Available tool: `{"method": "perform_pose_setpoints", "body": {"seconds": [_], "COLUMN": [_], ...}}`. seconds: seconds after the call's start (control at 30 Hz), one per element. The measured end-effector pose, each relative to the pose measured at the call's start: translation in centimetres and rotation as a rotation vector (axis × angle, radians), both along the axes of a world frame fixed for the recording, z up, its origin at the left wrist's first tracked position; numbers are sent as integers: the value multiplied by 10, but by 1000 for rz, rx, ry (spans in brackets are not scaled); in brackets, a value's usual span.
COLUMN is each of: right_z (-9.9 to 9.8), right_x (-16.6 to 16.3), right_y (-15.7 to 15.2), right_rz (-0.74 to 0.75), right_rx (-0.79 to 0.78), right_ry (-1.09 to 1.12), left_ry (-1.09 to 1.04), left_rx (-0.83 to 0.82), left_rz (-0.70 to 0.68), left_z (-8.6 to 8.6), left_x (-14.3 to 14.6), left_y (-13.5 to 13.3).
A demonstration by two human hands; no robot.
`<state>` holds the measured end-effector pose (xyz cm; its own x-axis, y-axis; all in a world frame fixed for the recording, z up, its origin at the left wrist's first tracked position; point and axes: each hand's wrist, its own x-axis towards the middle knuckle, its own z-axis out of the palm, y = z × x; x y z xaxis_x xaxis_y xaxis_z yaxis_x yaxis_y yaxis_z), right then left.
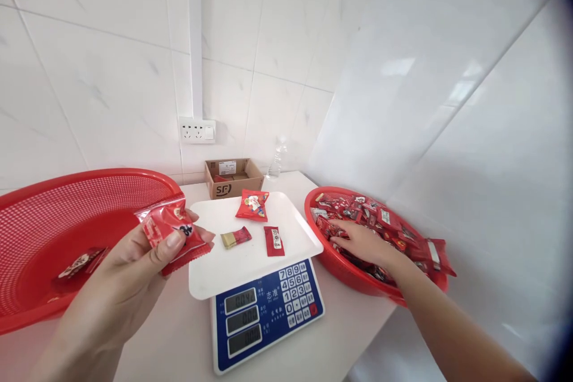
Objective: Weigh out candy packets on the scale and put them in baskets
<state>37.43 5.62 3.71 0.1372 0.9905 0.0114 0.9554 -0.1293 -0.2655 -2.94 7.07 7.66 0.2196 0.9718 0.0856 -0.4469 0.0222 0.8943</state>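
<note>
My left hand (138,262) is closed around red snack packets (172,233), thumb on top, held in front of the left basket and beside the scale tray. My right hand (360,242) reaches into the red basket (353,280) on the right, its fingers apart and touching the small red packets (380,215) heaped there. Between the hands stands a digital scale (268,316) with a white tray (215,277). On the tray lie a large red packet (253,205), a gold-and-red packet (236,237) and a red packet with a white label (274,241).
A bigger red mesh basket (107,188) at the left has a few dark red packets (80,265) in it. Behind the tray are an open cardboard box (237,182) and a clear plastic bottle (276,158). A socket (197,131) is on the tiled wall.
</note>
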Motion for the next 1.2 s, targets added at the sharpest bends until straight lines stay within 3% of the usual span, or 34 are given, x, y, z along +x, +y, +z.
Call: {"method": "perform_pose_setpoints", "body": {"seconds": [0.23, 0.47, 0.6, 0.73, 0.83, 1.0, 1.2], "right_z": [-3, -1, 7, 10, 6, -6, -21], "right_x": [6, 24, 30, 33, 40, 56, 47], "right_y": [56, 58, 54, 54, 55, 58, 63], "right_rz": [36, 54, -134, -307, -252, -100, -47], "right_rx": [-167, -150, 36, 147, 79, -47, -145], "right_ry": [17, 174, 550, 705, 598, 139, 2], "left_ry": [70, 57, 50, 76, 63, 57, 15], "left_rx": [17, -9, -55, -84, -83, -107, -63], "left_rz": [32, 67, 83, 120, 103, 47, -8], "left_z": [1, -7, -4, 0, 0, -7, -17], "left_x": [3, 6, 10, 12, 13, 11, 6], "left_y": [-2, 1, -2, -3, -4, 0, 5]}}
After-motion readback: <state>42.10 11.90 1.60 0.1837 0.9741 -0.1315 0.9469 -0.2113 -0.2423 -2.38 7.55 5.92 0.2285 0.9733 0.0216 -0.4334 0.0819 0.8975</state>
